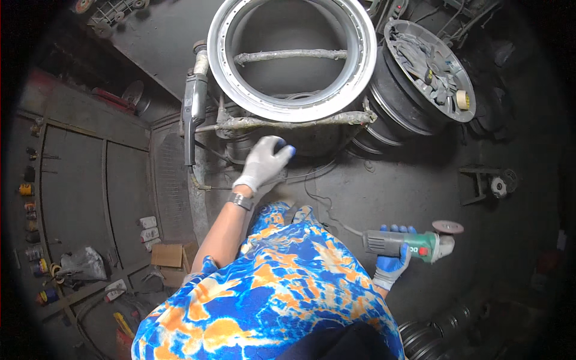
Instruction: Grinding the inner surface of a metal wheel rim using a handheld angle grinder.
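My right hand [393, 266], in a white glove with blue fingers, grips the body of a green and grey angle grinder [390, 243] off to my right. A brown abrasive disc [447, 227] sits on the grinder's head, and a cord trails from its back end. In front of me my left hand [264, 162], gloved alike, hovers with fingers loosely bent and nothing visible in them. Just beyond it, a bare silver wheel rim ring [288, 112] rests on a grimy metal frame [258, 123], apart from both hands.
A second, long power tool [195, 99] hangs left of the ring. Stacked dark wheels [384, 108] stand at the right, topped by a dish-like wheel [399, 30] holding gloves and a tape roll [462, 99]. A small metal stand [477, 183] is farther right; a cardboard box [167, 255] lies left.
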`<action>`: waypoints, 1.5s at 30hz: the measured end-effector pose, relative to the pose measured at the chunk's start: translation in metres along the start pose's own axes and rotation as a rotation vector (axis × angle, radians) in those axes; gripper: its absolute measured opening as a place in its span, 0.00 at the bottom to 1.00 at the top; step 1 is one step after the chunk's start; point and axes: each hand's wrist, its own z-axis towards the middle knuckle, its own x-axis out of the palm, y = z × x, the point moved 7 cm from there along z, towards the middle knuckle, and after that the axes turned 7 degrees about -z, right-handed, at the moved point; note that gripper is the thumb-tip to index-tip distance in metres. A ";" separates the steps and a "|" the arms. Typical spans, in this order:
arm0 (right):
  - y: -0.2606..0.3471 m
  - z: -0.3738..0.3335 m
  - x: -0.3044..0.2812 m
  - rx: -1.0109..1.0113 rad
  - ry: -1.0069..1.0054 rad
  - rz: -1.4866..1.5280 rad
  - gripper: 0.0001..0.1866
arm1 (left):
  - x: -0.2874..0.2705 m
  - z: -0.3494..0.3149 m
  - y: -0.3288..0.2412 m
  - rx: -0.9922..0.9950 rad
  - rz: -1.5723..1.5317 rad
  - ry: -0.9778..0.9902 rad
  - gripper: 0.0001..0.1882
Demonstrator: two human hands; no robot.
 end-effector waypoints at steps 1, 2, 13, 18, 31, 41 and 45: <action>0.000 -0.001 -0.007 0.007 0.003 0.005 0.31 | -0.018 0.005 0.015 -0.002 0.006 -0.129 0.23; 0.002 -0.002 -0.018 -0.035 -0.023 -0.011 0.31 | -0.036 0.009 0.031 -0.023 -0.048 -0.256 0.24; 0.003 0.060 -0.007 -0.077 -0.175 -0.031 0.31 | -0.150 0.109 0.115 -0.154 -0.275 -0.749 0.24; -0.015 0.115 0.050 -0.068 -0.156 -0.006 0.31 | -0.175 0.182 0.104 -0.164 -0.410 -0.728 0.23; -0.047 0.185 0.151 -0.080 -0.207 -0.009 0.27 | -0.204 0.260 0.069 -0.088 0.018 -0.865 0.27; -0.062 0.238 0.224 -0.036 -0.213 0.038 0.26 | -0.205 0.278 0.068 -0.168 -0.034 -0.834 0.20; -0.080 0.250 0.238 -0.008 -0.135 -0.004 0.27 | -0.204 0.281 0.075 -0.246 -0.033 -0.798 0.21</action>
